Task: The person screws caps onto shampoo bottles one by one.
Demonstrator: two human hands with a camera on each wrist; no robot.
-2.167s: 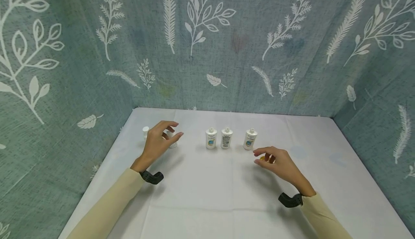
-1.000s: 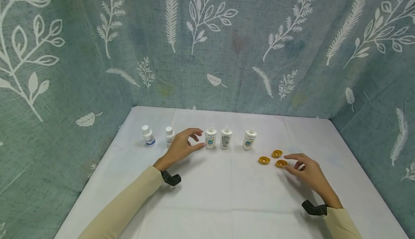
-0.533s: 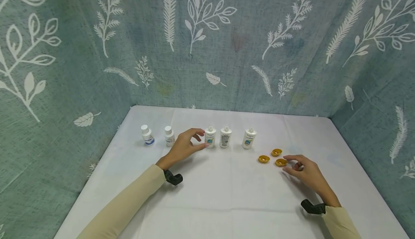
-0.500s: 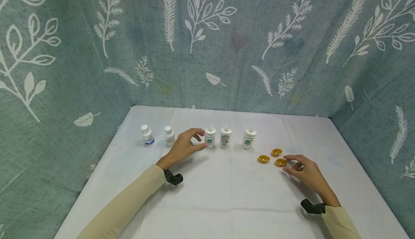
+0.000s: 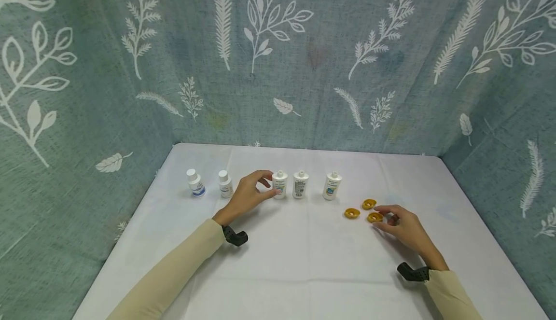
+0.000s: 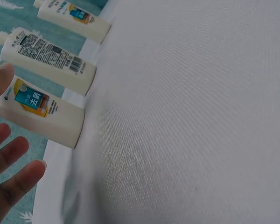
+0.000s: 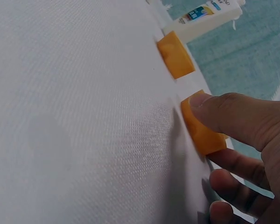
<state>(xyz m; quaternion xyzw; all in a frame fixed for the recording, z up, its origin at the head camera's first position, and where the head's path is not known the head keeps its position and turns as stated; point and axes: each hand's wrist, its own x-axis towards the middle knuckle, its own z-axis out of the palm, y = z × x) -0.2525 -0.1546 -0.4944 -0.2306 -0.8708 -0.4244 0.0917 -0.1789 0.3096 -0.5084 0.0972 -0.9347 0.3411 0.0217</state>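
My left hand holds the leftmost of three white shampoo bottles, thumb across its front label and index finger at its far left side. In the left wrist view that shampoo bottle stands upright on the cloth, and the other fingers spread apart beside it. On the right, my right hand pinches the nearest of three gold ingot-shaped pieces. The right wrist view has the thumb on the front of this ingot-shaped piece, with the index finger partly hidden behind it. Both held things still rest on the table.
Two small white-capped medicine bottles stand at the left. Another shampoo bottle is close beside the held one, and a third shampoo bottle is farther right. Two more ingot-shaped pieces lie nearby. Patterned green cloth walls the white table.
My left hand has gone right from the medicine bottles and its thumb has come onto the shampoo bottle. My right hand went right from the left ingot-shaped piece, then closed on the nearest one.
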